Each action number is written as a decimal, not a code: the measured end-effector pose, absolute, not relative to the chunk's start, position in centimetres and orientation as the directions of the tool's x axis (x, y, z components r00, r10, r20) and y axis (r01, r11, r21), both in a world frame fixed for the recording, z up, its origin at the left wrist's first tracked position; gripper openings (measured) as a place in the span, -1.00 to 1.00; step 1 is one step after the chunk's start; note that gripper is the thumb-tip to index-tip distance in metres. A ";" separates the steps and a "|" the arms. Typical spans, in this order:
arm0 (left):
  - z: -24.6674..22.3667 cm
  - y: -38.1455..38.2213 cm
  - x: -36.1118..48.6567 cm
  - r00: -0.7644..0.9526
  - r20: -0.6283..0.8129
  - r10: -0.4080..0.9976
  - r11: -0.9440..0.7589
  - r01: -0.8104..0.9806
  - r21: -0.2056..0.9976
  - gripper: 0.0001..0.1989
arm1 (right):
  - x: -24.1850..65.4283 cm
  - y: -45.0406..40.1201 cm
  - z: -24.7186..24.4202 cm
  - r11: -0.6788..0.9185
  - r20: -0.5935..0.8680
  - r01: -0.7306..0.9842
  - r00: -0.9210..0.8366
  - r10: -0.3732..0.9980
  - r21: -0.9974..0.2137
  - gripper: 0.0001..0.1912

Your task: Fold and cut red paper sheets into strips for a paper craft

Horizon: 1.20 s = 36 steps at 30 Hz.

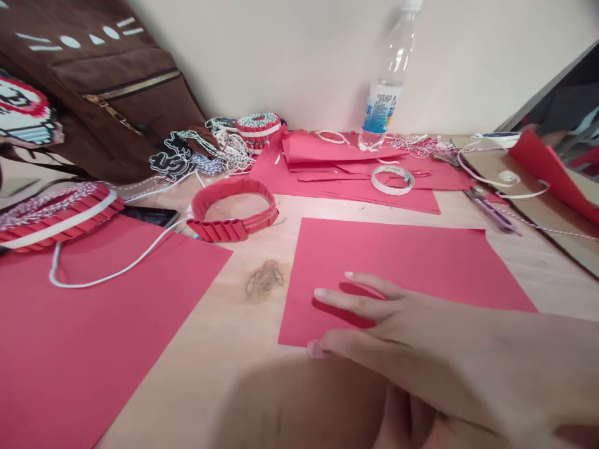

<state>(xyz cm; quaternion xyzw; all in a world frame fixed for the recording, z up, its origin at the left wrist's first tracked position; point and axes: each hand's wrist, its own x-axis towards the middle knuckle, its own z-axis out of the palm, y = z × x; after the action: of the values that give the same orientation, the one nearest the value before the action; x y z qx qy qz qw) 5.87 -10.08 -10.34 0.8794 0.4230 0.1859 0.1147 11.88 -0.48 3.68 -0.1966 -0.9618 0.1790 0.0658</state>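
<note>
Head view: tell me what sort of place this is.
Probably a craft table, judging by the red paper, the roll of tape and the bundled string.

Right hand (421, 333) — fingers spread — over a red sheet (397, 252) (white tape roll (377, 182) beyond).

Bottle label (381, 107), lettering mostly unreadable
</note>
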 end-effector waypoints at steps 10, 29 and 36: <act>-5.8 -10.1 1.9 0.585 0.182 0.791 -0.612 0.743 0.271 -0.58 | 6.9 0.3 3.7 0.915 0.013 0.269 -0.958 0.286 -0.301 -0.40; 0.0 -11.0 -1.7 0.668 0.219 0.711 -0.699 0.706 0.116 -0.05 | 22.5 -6.6 1.7 0.840 0.173 0.536 -0.838 0.517 0.087 -0.64; 0.9 -11.2 -5.2 0.619 0.291 0.730 -0.658 0.751 0.053 -0.14 | 20.7 -5.6 3.4 0.881 0.220 0.404 -0.908 0.355 0.246 -0.64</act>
<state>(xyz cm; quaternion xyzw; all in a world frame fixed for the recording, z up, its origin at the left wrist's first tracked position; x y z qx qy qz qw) -5.20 -11.18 0.94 0.8989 0.4118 0.1450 -0.0372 20.66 -5.62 3.44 -0.1966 -0.9661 -0.1445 0.0843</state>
